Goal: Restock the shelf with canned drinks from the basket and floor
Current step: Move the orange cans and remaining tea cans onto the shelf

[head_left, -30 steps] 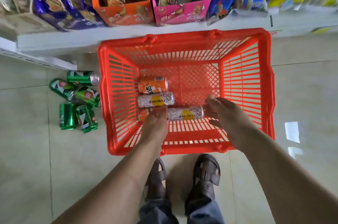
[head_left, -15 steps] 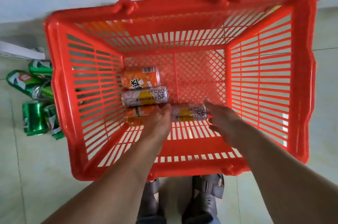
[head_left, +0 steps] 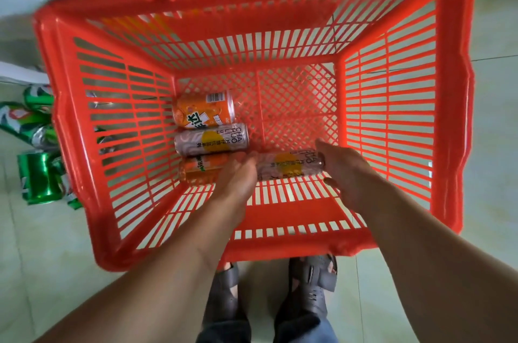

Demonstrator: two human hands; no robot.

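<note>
A person's hands reached into a red basket (head_left: 70, 84) w/ four cans lying on their sides: the left hand (head_left: 238, 177) rested over a dark orange can (head_left: 196, 170), fingers hidden so grip couldn't be told, & the right hand (head_left: 343, 167) was spread beside a slim silver can (head_left: 288, 164), touching its right end, not yet closed. Beyond the left hand lay another silver can (head_left: 211, 140) & an orange can (head_left: 204, 112); green cans (head_left: 39, 177) sat on the floor further left, outside the basket. Cans looked rigid, smooth, prob. full & weighty, apt to roll, so best gripped round the mid-body.
</note>
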